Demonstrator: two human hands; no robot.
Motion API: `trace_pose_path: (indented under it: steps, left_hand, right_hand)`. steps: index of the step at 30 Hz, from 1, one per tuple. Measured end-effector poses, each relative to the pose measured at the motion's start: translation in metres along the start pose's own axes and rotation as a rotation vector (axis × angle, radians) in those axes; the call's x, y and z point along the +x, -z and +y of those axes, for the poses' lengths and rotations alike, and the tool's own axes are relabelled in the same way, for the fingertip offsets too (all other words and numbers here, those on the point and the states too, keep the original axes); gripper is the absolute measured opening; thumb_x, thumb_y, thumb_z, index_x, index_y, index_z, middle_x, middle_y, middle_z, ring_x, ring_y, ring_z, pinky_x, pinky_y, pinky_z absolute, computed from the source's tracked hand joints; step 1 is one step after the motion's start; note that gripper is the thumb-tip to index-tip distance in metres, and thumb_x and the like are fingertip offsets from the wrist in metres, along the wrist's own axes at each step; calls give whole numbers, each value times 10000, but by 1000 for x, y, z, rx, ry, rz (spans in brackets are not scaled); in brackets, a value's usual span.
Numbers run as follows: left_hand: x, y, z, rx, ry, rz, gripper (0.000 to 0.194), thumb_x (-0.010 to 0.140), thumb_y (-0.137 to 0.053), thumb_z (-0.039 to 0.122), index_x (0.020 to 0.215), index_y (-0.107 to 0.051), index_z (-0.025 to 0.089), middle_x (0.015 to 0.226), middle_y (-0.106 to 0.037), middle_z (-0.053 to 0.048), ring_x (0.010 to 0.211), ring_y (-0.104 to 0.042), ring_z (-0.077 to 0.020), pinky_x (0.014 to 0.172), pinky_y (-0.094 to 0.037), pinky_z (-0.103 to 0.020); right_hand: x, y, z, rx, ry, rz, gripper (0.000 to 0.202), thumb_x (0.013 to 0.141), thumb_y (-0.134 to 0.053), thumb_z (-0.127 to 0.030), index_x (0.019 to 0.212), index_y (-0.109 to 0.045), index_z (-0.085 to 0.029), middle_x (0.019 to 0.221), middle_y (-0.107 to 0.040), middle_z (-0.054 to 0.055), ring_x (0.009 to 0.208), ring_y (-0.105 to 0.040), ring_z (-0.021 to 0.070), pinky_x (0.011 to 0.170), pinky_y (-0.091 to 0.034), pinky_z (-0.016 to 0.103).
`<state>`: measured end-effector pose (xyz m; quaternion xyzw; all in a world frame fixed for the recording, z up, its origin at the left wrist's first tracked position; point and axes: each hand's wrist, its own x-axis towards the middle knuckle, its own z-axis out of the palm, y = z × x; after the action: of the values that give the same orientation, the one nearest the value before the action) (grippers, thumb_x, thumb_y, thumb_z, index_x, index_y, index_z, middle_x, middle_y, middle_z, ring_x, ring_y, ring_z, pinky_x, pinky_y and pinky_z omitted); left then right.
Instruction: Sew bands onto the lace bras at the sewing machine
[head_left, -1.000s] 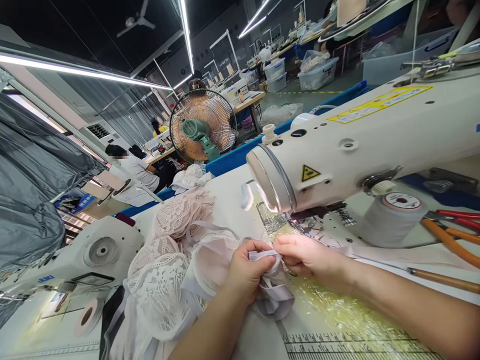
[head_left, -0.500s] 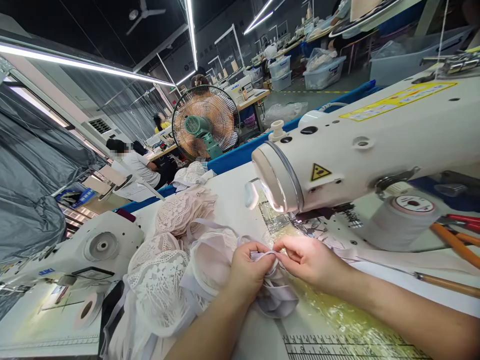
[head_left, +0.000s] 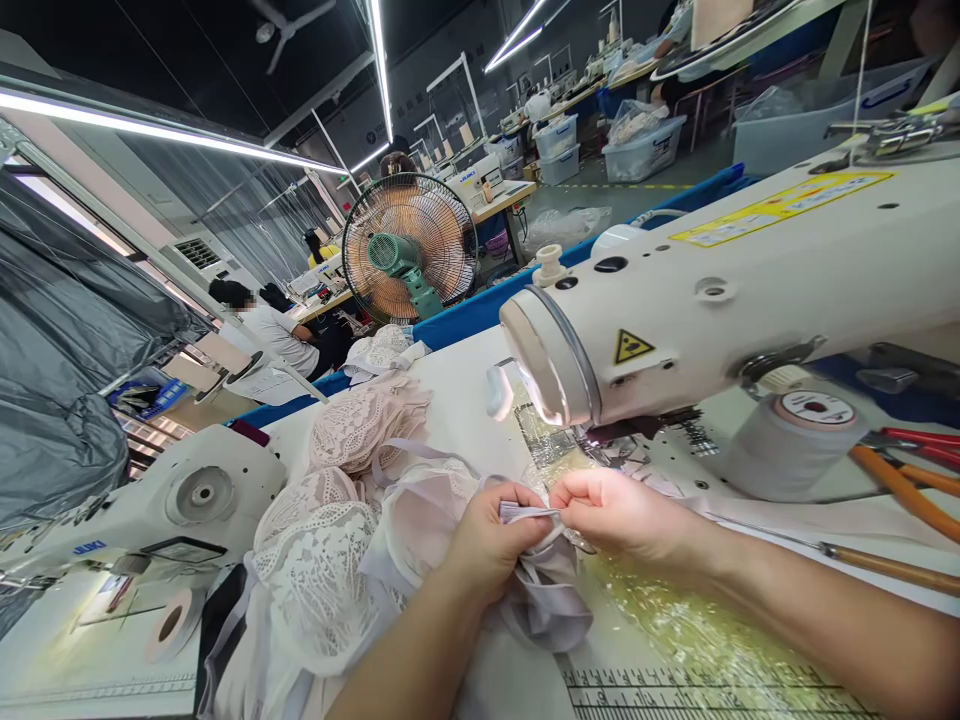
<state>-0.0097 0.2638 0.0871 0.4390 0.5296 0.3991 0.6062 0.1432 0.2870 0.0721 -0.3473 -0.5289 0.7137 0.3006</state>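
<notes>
A: What's nearest?
B: A printed ruler (head_left: 675, 692) along the bench (head_left: 529, 685). Just beyond it are the 2 hands, fingertips almost meeting.
A: Are they holding anything?
B: The left hand (head_left: 496, 535) pinches a pale lilac strap (head_left: 519, 511) between thumb and fingers; the right hand (head_left: 611, 512) nips it with closed fingertips. Whether it ends inside those, I can't tell.
A: How does it lie?
B: The held stretch runs roughly crosswise, left to right, bridging the gap. More shows at the left thumb. Loose cloth (head_left: 551, 605) hangs below in folds.
A: Around that?
B: Lace cups (head_left: 322, 580) are heaped to the left, near the left forearm. The sewing machine (head_left: 645, 310) stands beyond, its head ahead and rightward, so the right hand is nearer; the strap is short of it.
A: Farther still?
B: A fan (head_left: 394, 255), past the bench.
</notes>
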Motion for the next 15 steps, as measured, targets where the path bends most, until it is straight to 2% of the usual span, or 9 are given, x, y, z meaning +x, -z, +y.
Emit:
trace_pose_path:
  steps: [5, 10, 15]
  left_hand:
    - [0, 1, 4, -99, 84, -35, 368, 410, -803, 304, 639, -588, 113, 518, -509, 15, 461, -400, -67, 473, -260, -202]
    - [-1, -5, 1, -94, 99, 42, 373, 456, -776, 401, 575, -572, 112, 454, -483, 21, 424, -386, -65, 447, -258, -204]
    - [-1, -7, -3, -136, 67, 76, 339, 461, -774, 322, 595, -527, 132, 459, -484, 39, 440, -397, -63, 465, -273, -192]
  right_hand:
    - [2, 3, 0, 30, -82, -6, 170, 620, -535, -318, 604, -427, -188, 397, -263, -110, 408, -181, 54, 408, -112, 206]
    - [2, 4, 2, -74, -17, -16, 155, 658, -531, -311, 651, -439, -186, 440, -271, -106, 428, -204, 59, 416, -144, 201]
    - [2, 4, 7, -183, 29, 1, 126, 692, -504, -289, 674, -453, -175, 492, -313, -90, 452, -248, 64, 417, -176, 198]
